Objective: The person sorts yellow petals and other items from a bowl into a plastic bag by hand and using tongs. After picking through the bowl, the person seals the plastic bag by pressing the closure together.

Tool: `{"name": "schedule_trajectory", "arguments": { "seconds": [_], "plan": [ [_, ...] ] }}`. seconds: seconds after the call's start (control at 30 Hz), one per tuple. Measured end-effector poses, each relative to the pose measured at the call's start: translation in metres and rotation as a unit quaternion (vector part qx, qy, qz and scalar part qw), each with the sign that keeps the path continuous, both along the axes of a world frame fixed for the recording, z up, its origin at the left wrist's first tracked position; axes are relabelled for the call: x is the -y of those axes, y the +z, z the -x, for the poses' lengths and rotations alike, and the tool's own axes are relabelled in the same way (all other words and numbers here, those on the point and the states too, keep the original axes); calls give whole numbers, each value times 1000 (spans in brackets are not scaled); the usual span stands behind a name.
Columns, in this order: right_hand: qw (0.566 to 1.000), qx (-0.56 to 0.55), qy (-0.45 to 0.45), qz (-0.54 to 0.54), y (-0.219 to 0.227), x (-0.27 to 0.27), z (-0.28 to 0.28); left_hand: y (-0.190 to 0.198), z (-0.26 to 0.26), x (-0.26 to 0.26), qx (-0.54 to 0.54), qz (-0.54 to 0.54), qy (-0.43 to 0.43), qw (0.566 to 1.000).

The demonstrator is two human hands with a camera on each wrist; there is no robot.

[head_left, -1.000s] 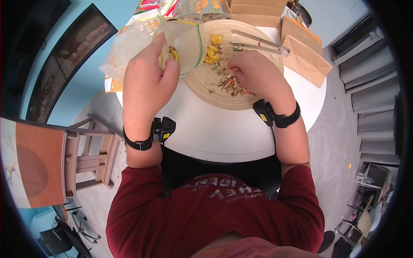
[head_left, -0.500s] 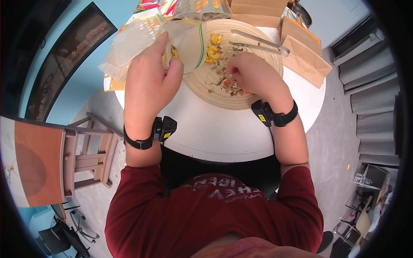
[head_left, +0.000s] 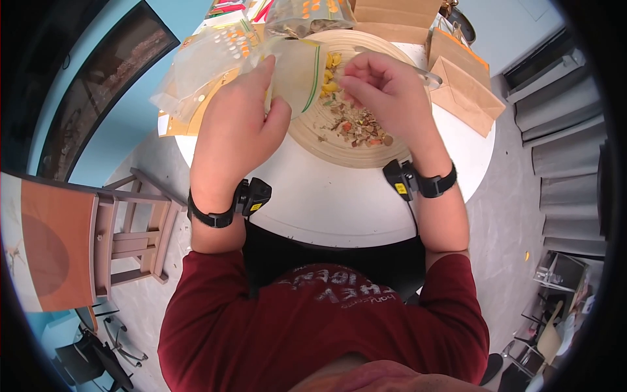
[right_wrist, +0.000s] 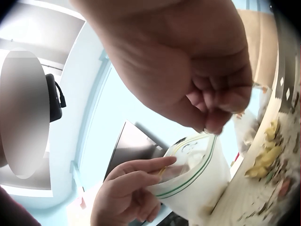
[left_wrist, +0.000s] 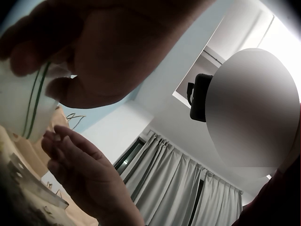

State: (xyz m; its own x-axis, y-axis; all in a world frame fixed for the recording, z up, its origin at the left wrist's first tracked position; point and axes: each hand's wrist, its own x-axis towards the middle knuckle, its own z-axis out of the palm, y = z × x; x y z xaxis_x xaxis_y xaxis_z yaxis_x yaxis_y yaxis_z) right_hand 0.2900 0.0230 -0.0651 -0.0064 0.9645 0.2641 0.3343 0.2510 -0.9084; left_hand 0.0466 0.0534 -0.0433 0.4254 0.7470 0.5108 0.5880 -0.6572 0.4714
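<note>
My left hand (head_left: 241,124) grips a clear zip bag (head_left: 297,75) with a green seal line by its edge, index finger stretched along it. In the right wrist view the bag's mouth gapes toward my right hand (right_wrist: 188,70). That hand is raised over a round wooden plate (head_left: 307,140), thumb and fingertips pinched together near the bag's opening. A small pale piece (left_wrist: 57,137) shows at its fingertips in the left wrist view. Yellow curled pieces (right_wrist: 263,162) and a scatter of brown, green and reddish dried bits (head_left: 356,127) lie on the plate. Metal tongs (head_left: 428,78) rest across its far right side.
Brown paper bags (head_left: 464,98) stand at the right and back of the white round table (head_left: 313,209). Another zip bag (head_left: 202,75) lies at the left, and one with orange dots (head_left: 310,13) is behind the plate. A wooden chair (head_left: 140,235) stands left.
My right hand has lifted from the dried bits and moved up and forward, its fingers now turned toward the bag. My left hand and the bag have shifted slightly right.
</note>
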Motion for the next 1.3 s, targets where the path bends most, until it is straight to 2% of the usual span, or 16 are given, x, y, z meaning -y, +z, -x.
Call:
{"name": "schedule_trajectory", "arguments": {
  "seconds": [0.03,0.13,0.23,0.33,0.43,0.5,0.63,0.73,0.93,1.0,1.1,1.17,1.2,1.3],
  "plan": [
    [997,-72,14,-18,-1,1,8,-2,0,-1,-2,-8,-6,1000],
    [997,-66,18,-39,1,6,15,2,0,0,3,8,-1,1000],
    [998,13,-34,-49,1,1,0,13,1,5,41,48,38,997],
    [992,116,-56,8,2,-2,-11,13,7,-1,84,57,86,991],
    [987,154,-55,-4,3,1,-11,16,11,-4,113,66,117,984],
    [986,161,-43,28,1,1,-12,20,15,-5,121,64,124,983],
    [968,246,-25,44,11,5,-12,18,21,-9,155,73,116,978],
    [957,287,-43,-6,13,11,-12,11,26,-16,173,47,89,980],
    [962,271,-16,40,30,18,7,7,41,-23,158,37,66,985],
    [951,307,5,42,30,6,16,12,47,-24,143,48,69,986],
    [926,375,34,34,18,-29,19,5,52,-34,146,-14,66,987],
    [913,400,61,45,10,-61,20,10,54,-33,142,30,66,987],
    [908,406,64,83,14,-69,25,12,55,-32,140,52,67,987],
    [886,432,76,149,22,-89,40,3,57,-38,171,19,47,984]
  ]
}}
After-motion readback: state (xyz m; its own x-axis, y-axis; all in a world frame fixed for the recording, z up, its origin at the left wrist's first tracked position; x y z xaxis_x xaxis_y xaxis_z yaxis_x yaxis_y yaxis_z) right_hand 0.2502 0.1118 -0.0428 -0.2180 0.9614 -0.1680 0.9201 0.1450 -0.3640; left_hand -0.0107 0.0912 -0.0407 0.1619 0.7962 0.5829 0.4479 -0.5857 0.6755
